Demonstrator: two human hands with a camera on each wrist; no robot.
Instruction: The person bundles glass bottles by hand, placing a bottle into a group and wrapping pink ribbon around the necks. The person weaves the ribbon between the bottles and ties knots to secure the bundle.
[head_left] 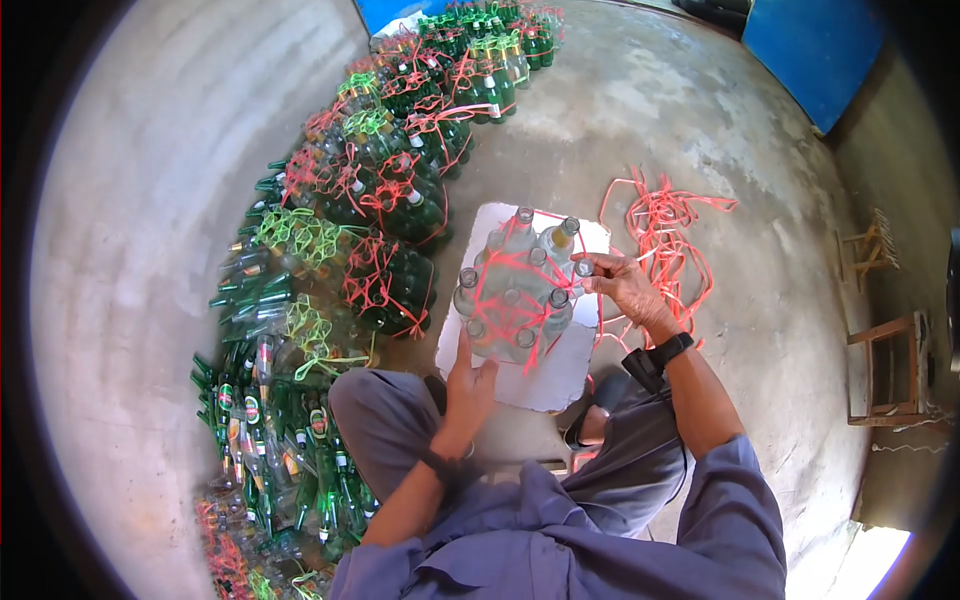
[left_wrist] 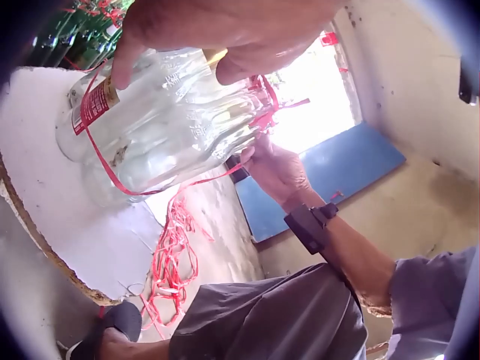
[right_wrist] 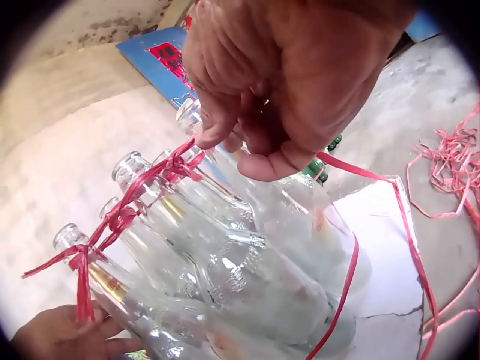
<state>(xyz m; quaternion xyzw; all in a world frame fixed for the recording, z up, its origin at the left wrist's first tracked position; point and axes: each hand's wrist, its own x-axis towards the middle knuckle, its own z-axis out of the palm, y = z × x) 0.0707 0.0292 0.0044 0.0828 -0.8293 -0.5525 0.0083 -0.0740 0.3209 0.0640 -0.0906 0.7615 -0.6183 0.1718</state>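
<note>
A cluster of clear glass bottles (head_left: 526, 345) stands upright on a white board (head_left: 540, 385), red plastic twine (right_wrist: 124, 217) knotted around the necks. A loop of twine also circles the bottle bodies. My right hand (head_left: 625, 292) is at the necks on the right side; in the right wrist view its thumb and fingers pinch the red twine beside a bottle neck. My left hand (head_left: 470, 392) rests against the near left bottles, fingers extended. In the left wrist view, its fingers (left_wrist: 131, 56) lie along the glass, and one bottle carries a red label (left_wrist: 95, 105).
Loose red twine (head_left: 668, 225) lies tangled on the concrete floor right of the board. Bundles of green bottles (head_left: 400, 205) tied with red and green twine line the left side, with loose bottles (head_left: 265, 400) piled nearer. A wooden stool (head_left: 890, 370) stands at the right.
</note>
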